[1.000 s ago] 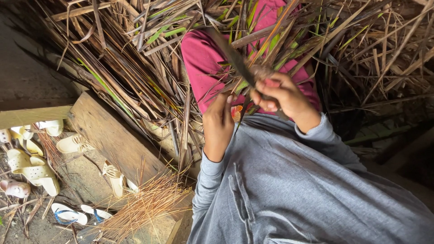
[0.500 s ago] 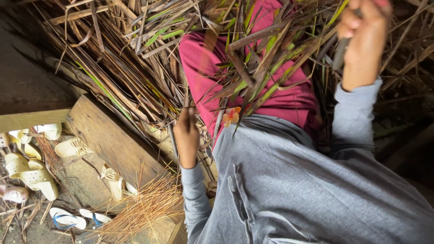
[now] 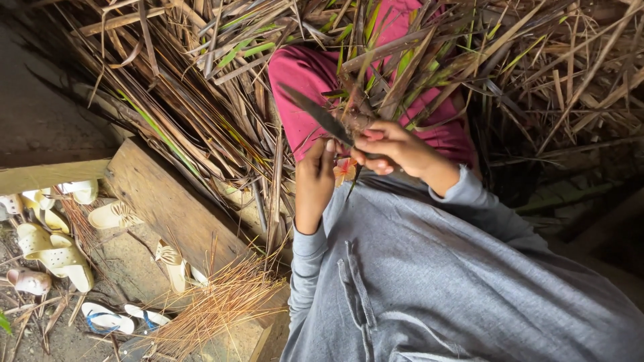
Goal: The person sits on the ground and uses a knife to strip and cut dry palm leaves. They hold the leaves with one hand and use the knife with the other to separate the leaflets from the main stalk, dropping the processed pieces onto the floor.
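hands [image 3: 355, 161], knife [image 3: 315, 114], dry leaf strips [image 3: 201, 114]

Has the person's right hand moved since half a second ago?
Yes. The right hand, gripping the knife, has come down and left from the upper right of the view, judged against the pink cloth, and now sits beside the left hand.

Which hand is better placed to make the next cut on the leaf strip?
Right. The right hand already grips the knife, its blade angled over the lap, while the left hand steadies the leaf strip beside the blade.
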